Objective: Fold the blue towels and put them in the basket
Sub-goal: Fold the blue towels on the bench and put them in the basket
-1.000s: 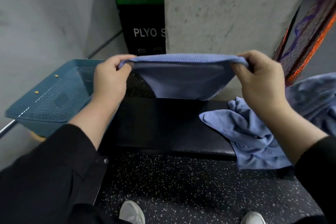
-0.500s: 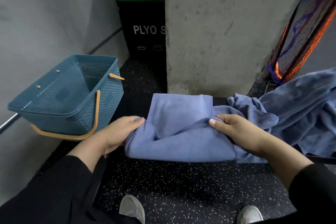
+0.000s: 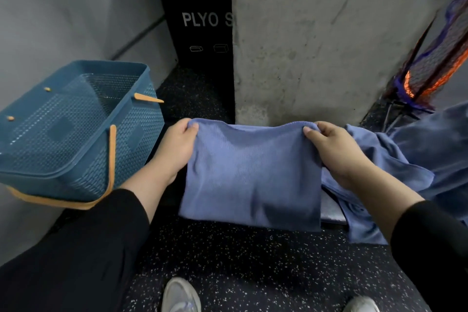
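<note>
A folded blue towel [image 3: 250,175] lies spread over the front of a dark bench [image 3: 331,210], its near edge hanging past the bench. My left hand [image 3: 174,149] pinches its far left corner and my right hand [image 3: 334,152] pinches its far right corner. A teal woven basket [image 3: 76,129] with orange handles stands to the left, tilted, with nothing visible inside. More blue towels [image 3: 405,159] lie crumpled on the right, partly under my right arm.
A concrete pillar [image 3: 329,33] rises straight behind the bench. A black plyo box [image 3: 202,23] stands behind the basket, against a grey wall on the left. Orange and purple netting [image 3: 435,68] leans at the right. The speckled floor [image 3: 253,261] and my shoes are below.
The towel was held up in the air, then lowered onto the bench and folded over. My hands have moved from its near side to its far corners.
</note>
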Available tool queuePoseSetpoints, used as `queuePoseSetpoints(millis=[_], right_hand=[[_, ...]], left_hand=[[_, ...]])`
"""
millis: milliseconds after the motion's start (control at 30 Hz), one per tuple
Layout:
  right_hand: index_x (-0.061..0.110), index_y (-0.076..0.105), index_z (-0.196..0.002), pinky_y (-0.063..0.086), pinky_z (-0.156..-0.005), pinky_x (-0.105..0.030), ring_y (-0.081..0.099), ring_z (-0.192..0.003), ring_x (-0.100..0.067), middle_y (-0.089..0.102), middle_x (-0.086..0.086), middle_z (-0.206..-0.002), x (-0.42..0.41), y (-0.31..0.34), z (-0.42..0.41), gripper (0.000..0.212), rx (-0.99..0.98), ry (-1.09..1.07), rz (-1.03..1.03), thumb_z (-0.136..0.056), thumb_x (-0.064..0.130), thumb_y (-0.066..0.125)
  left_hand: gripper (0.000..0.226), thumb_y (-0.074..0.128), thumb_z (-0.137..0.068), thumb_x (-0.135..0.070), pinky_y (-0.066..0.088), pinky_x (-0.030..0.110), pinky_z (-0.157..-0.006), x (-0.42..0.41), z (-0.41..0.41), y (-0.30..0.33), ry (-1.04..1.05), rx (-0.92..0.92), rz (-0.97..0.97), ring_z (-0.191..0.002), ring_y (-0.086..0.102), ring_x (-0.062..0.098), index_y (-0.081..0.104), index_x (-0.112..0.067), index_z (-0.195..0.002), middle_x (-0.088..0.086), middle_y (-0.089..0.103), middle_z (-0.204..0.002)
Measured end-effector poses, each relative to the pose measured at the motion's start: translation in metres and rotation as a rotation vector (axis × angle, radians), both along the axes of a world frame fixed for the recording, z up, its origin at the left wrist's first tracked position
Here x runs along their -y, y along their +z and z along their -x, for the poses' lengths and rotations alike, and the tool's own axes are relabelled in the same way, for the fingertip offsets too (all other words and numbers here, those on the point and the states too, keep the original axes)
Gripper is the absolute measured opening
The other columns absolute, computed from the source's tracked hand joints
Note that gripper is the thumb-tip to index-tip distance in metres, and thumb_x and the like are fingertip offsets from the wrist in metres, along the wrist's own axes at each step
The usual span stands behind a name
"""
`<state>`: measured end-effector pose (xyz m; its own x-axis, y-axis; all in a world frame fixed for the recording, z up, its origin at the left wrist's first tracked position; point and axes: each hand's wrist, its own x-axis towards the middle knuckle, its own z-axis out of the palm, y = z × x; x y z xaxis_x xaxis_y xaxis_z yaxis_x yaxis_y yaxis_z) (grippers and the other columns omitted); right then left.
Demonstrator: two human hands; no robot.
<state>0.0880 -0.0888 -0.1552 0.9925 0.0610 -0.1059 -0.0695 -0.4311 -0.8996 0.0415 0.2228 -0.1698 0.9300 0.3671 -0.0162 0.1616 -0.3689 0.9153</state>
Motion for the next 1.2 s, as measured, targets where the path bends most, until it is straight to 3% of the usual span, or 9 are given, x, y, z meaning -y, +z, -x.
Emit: queuePoseSetpoints(millis=[100,167,333,467,667,833,967,1100,1200], right_hand=[[0.011,0.065,-0.093,0.053,-0.064,-0.042,0.053,-0.066,-0.020,0.060,-0.006,-0.072,-0.009,-0.014,-0.028,0.026,0.013,-0.088,0.062,-0.096,0.035,0.055],[0.012,0.066,-0.092,0.047,-0.065,-0.035,0.054,-0.069,-0.020,0.064,-0.005,-0.076,-0.013,-0.022,-0.036,0.023,0.020,-0.101,0.122,-0.096,0.033,0.058],[0.007,0.048,-0.075,0.027,-0.048,-0.028,0.038,-0.057,-0.019,0.045,-0.004,-0.062,-0.021,-0.042,-0.032,0.040,0.000,0.072,0.369,-0.099,0.037,0.058],[0.016,0.042,-0.073,0.037,-0.057,-0.035,0.052,-0.064,-0.023,0.055,-0.004,-0.067,-0.027,-0.041,-0.022,0.040,0.025,0.223,0.543,-0.099,0.043,0.055],[0.014,0.044,-0.081,0.037,-0.062,-0.037,0.055,-0.075,-0.029,0.059,-0.005,-0.075,-0.038,-0.032,0.009,0.036,0.062,0.415,0.642,-0.102,0.043,0.049],[0.019,0.041,-0.076,0.031,-0.057,-0.030,0.049,-0.068,-0.018,0.053,0.002,-0.072,-0.037,-0.032,0.021,0.036,0.009,0.494,0.675,-0.103,0.042,0.046],[0.015,0.044,-0.074,0.033,-0.053,-0.027,0.049,-0.062,-0.019,0.056,-0.001,-0.066,-0.034,-0.030,0.028,0.039,0.089,0.446,0.606,-0.102,0.042,0.047],[0.010,0.041,-0.072,0.031,-0.055,-0.027,0.035,-0.059,-0.012,0.040,0.007,-0.059,-0.031,-0.013,0.022,0.040,0.198,0.273,0.320,-0.102,0.035,0.050],[0.010,0.044,-0.072,0.030,-0.057,-0.028,0.034,-0.059,-0.005,0.040,0.014,-0.060,-0.033,-0.004,0.014,0.039,0.179,0.191,0.151,-0.103,0.035,0.049]], left_hand=[[0.029,0.043,-0.105,-0.028,0.037,0.033,-0.068,-0.001,-0.029,-0.013,-0.006,0.015,-0.118,-0.074,0.049,0.012,0.062,-0.009,-0.093,0.001,0.059,-0.082],[0.031,0.044,-0.105,-0.028,0.035,0.034,-0.067,0.001,-0.041,-0.023,-0.028,-0.001,-0.199,-0.072,0.048,0.015,0.061,-0.004,-0.095,0.007,0.059,-0.080],[0.031,0.044,-0.106,-0.029,0.035,0.038,-0.064,0.014,-0.046,-0.049,-0.183,-0.098,-0.487,-0.071,0.052,0.027,0.053,-0.009,-0.084,0.010,0.059,-0.075],[0.033,0.034,-0.108,-0.033,0.028,0.037,-0.079,0.012,-0.037,-0.050,-0.245,-0.182,-0.784,-0.075,0.046,0.024,0.040,-0.020,-0.078,-0.004,0.051,-0.073],[0.030,0.030,-0.109,-0.035,0.029,0.037,-0.081,-0.004,-0.005,-0.042,-0.311,-0.225,-0.880,-0.075,0.053,0.027,0.042,-0.021,-0.085,0.000,0.060,-0.077],[0.035,0.038,-0.106,-0.039,0.035,0.036,-0.066,-0.015,0.021,-0.030,-0.380,-0.320,-0.836,-0.078,0.056,0.028,0.043,-0.021,-0.076,0.003,0.059,-0.079],[0.036,0.042,-0.104,-0.038,0.044,0.039,-0.067,-0.020,0.030,-0.025,-0.380,-0.297,-0.754,-0.076,0.058,0.026,0.049,-0.016,-0.075,0.002,0.061,-0.075],[0.040,0.047,-0.096,-0.037,0.038,0.039,-0.065,-0.030,0.022,-0.015,-0.228,-0.093,-0.375,-0.067,0.049,0.026,0.050,-0.004,-0.074,0.006,0.055,-0.067],[0.042,0.044,-0.088,-0.042,0.039,0.036,-0.071,-0.028,0.013,-0.008,-0.120,0.027,-0.160,-0.075,0.052,0.018,0.062,-0.003,-0.085,0.009,0.062,-0.078]])
